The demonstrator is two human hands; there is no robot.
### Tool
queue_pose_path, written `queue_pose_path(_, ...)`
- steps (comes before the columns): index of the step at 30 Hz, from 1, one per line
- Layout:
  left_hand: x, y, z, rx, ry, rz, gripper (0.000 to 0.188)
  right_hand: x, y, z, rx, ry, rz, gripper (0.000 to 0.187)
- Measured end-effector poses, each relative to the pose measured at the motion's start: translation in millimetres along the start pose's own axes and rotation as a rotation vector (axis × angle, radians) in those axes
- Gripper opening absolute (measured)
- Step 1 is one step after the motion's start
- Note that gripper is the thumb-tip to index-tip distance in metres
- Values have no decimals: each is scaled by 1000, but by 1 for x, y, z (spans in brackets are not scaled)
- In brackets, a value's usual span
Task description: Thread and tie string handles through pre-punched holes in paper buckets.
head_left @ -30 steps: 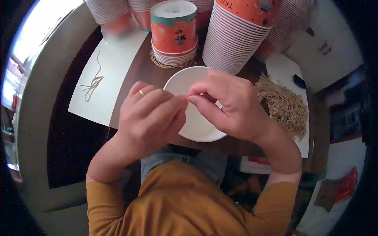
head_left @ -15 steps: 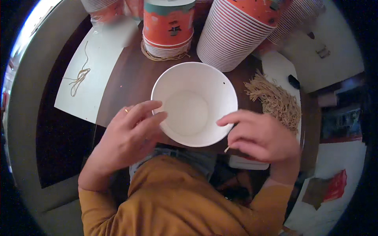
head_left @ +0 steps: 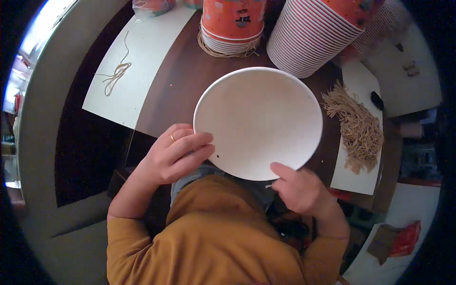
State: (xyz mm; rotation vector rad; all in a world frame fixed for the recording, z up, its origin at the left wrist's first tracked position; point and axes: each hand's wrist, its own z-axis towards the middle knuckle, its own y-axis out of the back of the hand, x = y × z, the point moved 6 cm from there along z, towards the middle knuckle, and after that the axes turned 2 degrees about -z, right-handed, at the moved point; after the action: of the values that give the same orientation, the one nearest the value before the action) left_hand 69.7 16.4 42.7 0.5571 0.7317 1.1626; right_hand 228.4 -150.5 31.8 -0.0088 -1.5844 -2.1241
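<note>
Plainly, Mouth Toward Me

The round white paper tub, long axis running away from my eyes, is at the near edge of the dark-brown table. My right hand pinches its wall; my left hand laps parted fingers over its rim, grip unclear.

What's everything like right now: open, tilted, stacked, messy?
White bucket, open, tilted, empty.
Left hand, fingers over the bucket's rim.
Right hand, thumb over the rim.
Tall stack, nested.
Short stack, nested, cord ring around its base.
Tan strand bundle, tangled.
Loose cord, looped.
</note>
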Motion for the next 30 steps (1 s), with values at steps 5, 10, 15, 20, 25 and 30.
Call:
queue_pose_path(5,-16,-4,10,80,-96,-33,27,-17,45,21,-18,-315,494,14)
queue_pose_path(10,-29,-9,6,140,-84,21,27,-4,46,67,-32,-313,477,4)
queue_pose_path(15,-38,-12,9,134,-82,19,28,-4,-5,70,86,-240,415,5)
queue_pose_path(20,-39,-12,4,133,-93,15,27,-10,-14,72,145,-285,428,6)
queue_pose_path(25,-41,-14,1,98,-117,25,27,-8,-16,70,165,-275,401,6)
queue_pose_path(30,-42,-14,2,82,-128,34,27,-9,-20,69,190,-273,396,8)
